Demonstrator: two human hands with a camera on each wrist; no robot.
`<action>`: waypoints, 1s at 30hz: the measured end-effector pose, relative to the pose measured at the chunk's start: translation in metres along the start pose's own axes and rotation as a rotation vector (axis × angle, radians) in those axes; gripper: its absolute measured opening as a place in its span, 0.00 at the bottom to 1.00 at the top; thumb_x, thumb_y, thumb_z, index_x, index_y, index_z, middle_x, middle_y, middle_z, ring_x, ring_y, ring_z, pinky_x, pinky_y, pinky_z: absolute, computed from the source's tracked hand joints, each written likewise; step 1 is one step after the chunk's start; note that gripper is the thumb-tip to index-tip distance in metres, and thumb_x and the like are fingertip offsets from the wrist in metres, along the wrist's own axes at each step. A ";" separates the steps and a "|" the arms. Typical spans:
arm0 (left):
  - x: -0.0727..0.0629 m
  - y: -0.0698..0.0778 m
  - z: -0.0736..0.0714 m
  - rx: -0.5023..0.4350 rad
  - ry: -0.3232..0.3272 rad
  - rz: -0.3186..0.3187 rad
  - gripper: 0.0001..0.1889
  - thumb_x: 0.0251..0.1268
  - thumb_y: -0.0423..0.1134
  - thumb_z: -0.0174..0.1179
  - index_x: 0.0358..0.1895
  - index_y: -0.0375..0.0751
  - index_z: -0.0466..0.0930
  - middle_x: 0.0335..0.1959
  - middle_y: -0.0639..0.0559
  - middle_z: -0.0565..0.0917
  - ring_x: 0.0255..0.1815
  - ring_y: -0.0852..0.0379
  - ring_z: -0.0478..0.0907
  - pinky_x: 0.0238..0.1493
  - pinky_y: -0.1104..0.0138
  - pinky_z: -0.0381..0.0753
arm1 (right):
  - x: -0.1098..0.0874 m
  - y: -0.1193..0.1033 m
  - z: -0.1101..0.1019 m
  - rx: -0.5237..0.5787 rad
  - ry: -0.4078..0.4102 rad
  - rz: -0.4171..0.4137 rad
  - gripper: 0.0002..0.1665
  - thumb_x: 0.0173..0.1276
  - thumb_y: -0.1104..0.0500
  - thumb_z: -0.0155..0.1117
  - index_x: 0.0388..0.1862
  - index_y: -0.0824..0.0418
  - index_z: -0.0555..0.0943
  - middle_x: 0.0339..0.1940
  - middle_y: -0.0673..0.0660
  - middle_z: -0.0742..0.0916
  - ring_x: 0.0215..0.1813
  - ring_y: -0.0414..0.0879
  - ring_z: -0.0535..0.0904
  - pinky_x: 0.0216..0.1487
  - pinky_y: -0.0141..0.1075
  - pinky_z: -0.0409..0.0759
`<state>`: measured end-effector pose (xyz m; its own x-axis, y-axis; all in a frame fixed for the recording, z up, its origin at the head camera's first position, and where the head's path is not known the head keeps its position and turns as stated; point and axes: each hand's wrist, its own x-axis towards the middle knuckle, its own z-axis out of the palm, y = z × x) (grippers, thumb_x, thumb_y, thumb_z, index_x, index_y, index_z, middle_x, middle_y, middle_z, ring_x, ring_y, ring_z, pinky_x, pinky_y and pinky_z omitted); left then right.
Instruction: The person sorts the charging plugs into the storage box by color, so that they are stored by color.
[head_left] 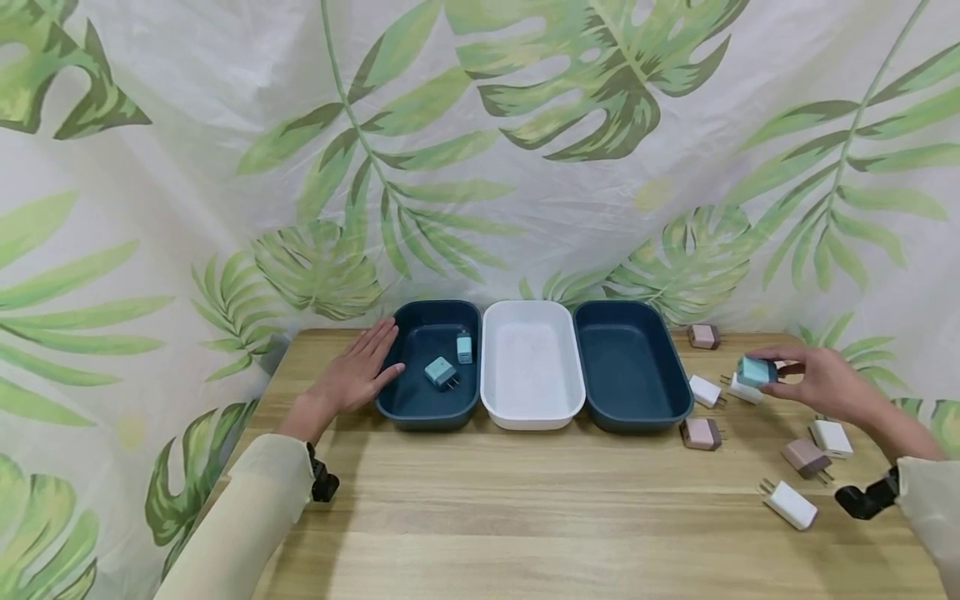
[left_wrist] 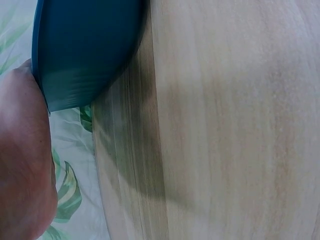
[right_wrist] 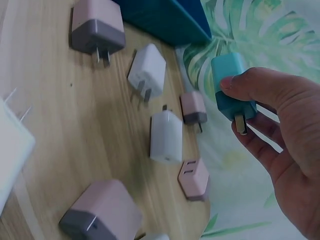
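Teal chgr (right_wrist: 227, 70) in R hand (head_left: 831, 382) pinch grip, L hand (head_left: 357, 367) on L bin (head_left: 427, 422).

Leaf-print backdrop (head_left: 480, 167) behind wooden table (head_left: 510, 508)

On the table (head_left: 480, 517), before the cloth (head_left: 420, 50), a left tray (head_left: 427, 423), a middle tray (head_left: 532, 422) and a right tray (head_left: 637, 425) stand side by side at the back. Two chargers (head_left: 439, 372) lie in the left tray, the left grip (head_left: 358, 367) at its left rim. More chargers (head_left: 700, 434) lie scattered right of the right tray, the right grip (head_left: 825, 379) holding another charger (head_left: 752, 371) above them.
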<state>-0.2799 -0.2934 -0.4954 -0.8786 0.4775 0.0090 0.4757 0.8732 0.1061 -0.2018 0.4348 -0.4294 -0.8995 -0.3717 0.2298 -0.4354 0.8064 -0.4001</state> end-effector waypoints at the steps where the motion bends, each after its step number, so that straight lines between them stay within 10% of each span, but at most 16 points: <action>1: 0.000 0.000 0.000 0.001 0.002 0.000 0.42 0.87 0.60 0.40 0.87 0.35 0.40 0.89 0.39 0.41 0.89 0.39 0.39 0.86 0.45 0.43 | 0.002 -0.002 0.000 0.001 0.003 -0.004 0.29 0.58 0.70 0.82 0.60 0.67 0.86 0.51 0.69 0.88 0.43 0.27 0.82 0.38 0.31 0.88; 19: 0.001 -0.001 -0.002 -0.012 0.015 0.005 0.42 0.88 0.60 0.39 0.87 0.33 0.42 0.89 0.38 0.42 0.89 0.39 0.39 0.85 0.43 0.45 | 0.022 -0.035 0.008 0.071 0.040 -0.156 0.31 0.53 0.75 0.82 0.59 0.68 0.87 0.50 0.66 0.90 0.43 0.31 0.84 0.39 0.25 0.85; 30: -0.002 0.000 -0.002 -0.031 0.029 0.017 0.43 0.87 0.64 0.37 0.87 0.33 0.44 0.89 0.37 0.44 0.89 0.39 0.40 0.85 0.42 0.47 | 0.036 -0.058 0.016 -0.097 0.110 -0.260 0.33 0.49 0.65 0.87 0.58 0.58 0.90 0.51 0.57 0.93 0.39 0.37 0.88 0.38 0.22 0.80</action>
<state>-0.2783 -0.2941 -0.4939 -0.8717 0.4884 0.0398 0.4890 0.8615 0.1368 -0.2094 0.3673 -0.4127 -0.7463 -0.5238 0.4107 -0.6407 0.7326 -0.2299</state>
